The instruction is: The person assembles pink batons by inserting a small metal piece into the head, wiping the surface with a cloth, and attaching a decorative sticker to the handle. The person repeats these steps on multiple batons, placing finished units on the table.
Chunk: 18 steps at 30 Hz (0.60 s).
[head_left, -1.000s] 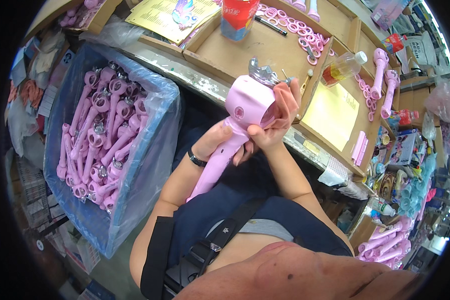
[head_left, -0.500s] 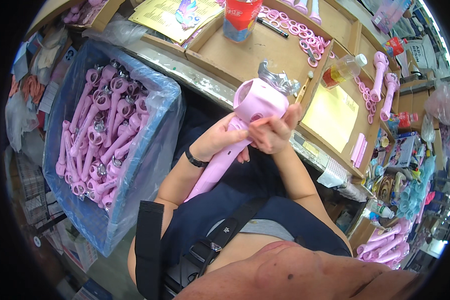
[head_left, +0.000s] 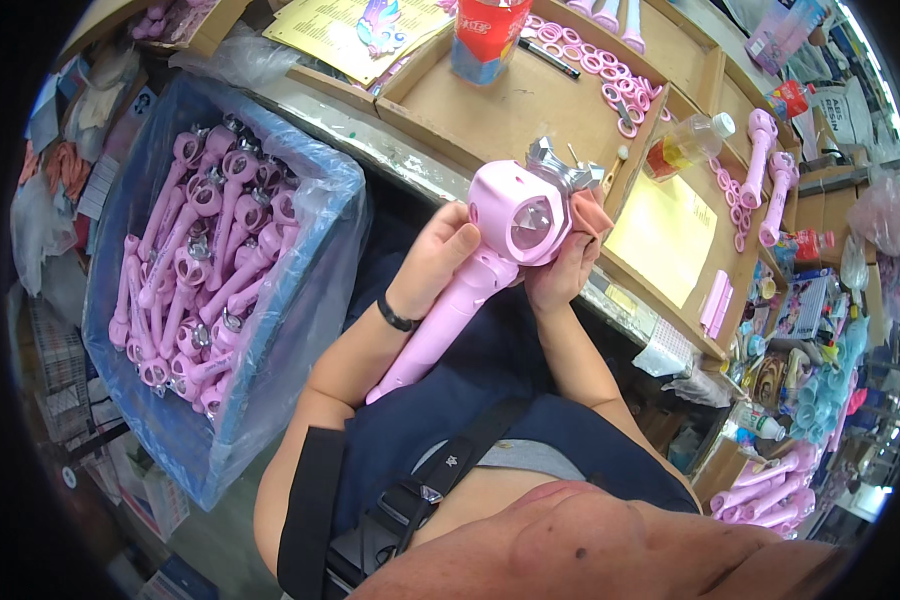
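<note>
A pink toy wand (head_left: 448, 318) lies slantwise before my body, its handle end down by my left forearm. Its bulky head carries a clear round window (head_left: 533, 228) and a silver crown (head_left: 562, 165) on top. My left hand (head_left: 438, 260) is closed around the wand just below the head, thumb along its side. Beside the crown, my right hand (head_left: 562, 272) pinches a salmon-coloured cloth (head_left: 590, 214) against the head's right edge. Some of the right fingers are hidden behind the wand.
A blue crate (head_left: 220, 470) lined with clear plastic holds several pink wands at left. Cardboard trays (head_left: 450, 110) on the bench carry pink rings (head_left: 610, 75), a red-labelled cup (head_left: 485, 40), a marker (head_left: 550, 57), a capped bottle (head_left: 685, 148) and yellow paper (head_left: 660, 235). More wands (head_left: 758, 165) lie at right.
The wand's head has turned, bringing the clear window round to face up. My right hand has shifted down, and the salmon cloth now shows in it. The left hand has moved slightly up.
</note>
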Tool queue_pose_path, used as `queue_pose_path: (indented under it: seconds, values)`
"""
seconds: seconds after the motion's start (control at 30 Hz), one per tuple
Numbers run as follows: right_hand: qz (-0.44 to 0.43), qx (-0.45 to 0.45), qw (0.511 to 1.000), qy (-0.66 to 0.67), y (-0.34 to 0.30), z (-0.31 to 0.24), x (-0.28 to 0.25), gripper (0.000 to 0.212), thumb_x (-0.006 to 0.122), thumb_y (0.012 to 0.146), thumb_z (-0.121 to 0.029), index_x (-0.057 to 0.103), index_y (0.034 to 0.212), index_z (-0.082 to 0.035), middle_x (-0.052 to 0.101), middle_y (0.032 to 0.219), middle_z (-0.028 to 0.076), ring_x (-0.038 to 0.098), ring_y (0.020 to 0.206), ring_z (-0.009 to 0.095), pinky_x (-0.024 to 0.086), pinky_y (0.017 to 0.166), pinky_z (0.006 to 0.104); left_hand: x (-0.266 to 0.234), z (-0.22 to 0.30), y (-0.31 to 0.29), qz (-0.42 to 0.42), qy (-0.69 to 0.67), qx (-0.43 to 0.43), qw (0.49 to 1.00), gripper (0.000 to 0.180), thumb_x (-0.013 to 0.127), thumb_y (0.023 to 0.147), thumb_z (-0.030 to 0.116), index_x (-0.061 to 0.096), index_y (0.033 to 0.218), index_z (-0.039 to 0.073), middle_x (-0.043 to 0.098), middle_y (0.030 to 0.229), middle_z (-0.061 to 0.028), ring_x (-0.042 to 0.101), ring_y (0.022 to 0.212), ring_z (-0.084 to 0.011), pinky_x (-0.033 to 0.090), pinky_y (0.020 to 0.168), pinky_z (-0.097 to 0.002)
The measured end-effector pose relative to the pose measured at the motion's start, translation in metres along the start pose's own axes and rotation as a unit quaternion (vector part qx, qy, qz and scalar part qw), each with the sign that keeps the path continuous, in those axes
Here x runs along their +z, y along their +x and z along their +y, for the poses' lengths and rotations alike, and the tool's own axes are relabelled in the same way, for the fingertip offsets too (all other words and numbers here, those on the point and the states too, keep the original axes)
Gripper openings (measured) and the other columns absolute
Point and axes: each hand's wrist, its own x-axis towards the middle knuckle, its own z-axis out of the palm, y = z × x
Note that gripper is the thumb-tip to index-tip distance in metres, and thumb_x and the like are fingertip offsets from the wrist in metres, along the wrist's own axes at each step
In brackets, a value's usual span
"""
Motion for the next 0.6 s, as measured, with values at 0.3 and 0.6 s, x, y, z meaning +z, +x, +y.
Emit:
queue_pose_path:
  seconds: [0.3,0.6]
  values:
    - [-0.089,-0.191,0.946,-0.247,0.005,-0.005,-0.011,0.054,0.037,0.098,-0.043,0.049,0.125,0.002,0.020,0.147,0.028,0.022,0.137,0.038,0.022,0.108,0.0456,-0.003,0.006,0.005,-0.206,-0.071,-0.163,0.962,0.077,0.060,0.077,0.063,0.050,0.116,-0.003,0.063,0.086,-0.0201,0.063,0.055,-0.0207,0.052,0.047,-0.0280]
    - [-0.210,-0.395,0.797,-0.405,0.014,-0.022,-0.003,0.037,0.043,0.096,-0.036,0.066,0.103,-0.007,0.033,0.145,0.017,0.025,0.135,0.042,0.023,0.108,0.0485,0.008,0.016,-0.002,-0.126,0.023,-0.146,0.981,0.071,0.063,0.082,0.050,0.040,0.125,-0.001,0.060,0.093,-0.0133,0.063,0.062,-0.0166,0.053,0.051,-0.0261]
